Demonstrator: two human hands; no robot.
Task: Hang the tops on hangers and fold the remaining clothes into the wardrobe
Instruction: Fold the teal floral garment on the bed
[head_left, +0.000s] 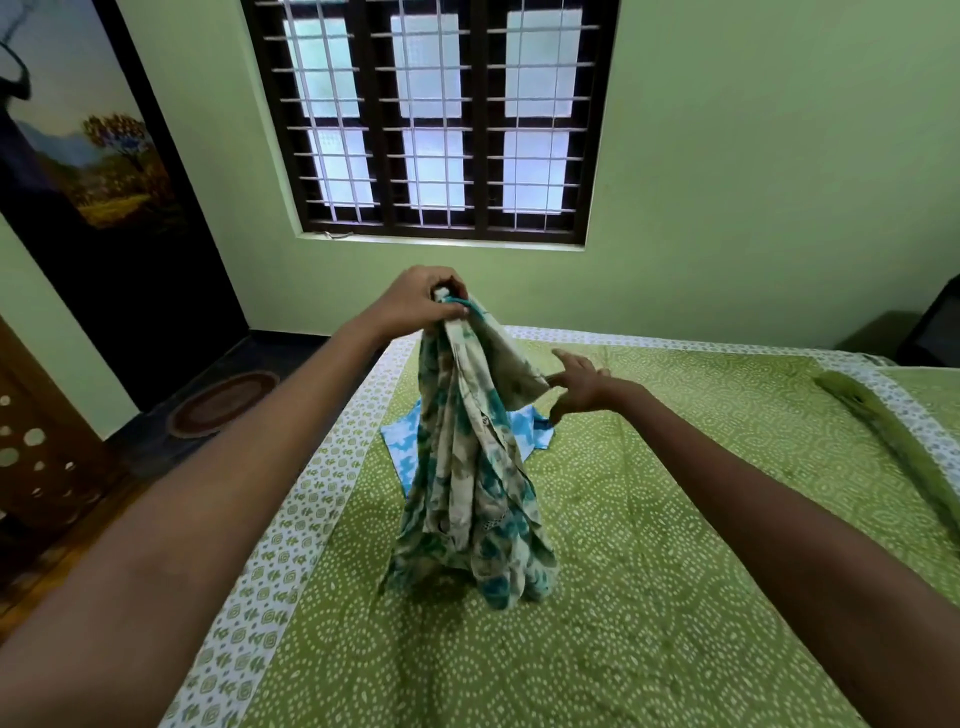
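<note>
A cream garment with teal floral print (467, 467) hangs bunched above the bed, its lower end resting on the sheet. My left hand (423, 299) grips its top edge, held high. To its right, my right hand (579, 382) has relaxed fingers that touch a cream flap of the garment sticking out to the side. Behind the hanging cloth a light blue patterned garment (405, 444) lies flat on the bed, partly hidden.
The bed is covered by a green dotted sheet (623, 545) with a white printed border. A rolled green cloth (893, 447) lies along the right side. A dark door (119, 249) and a round mat (223, 402) are at the left, a barred window (431, 119) ahead.
</note>
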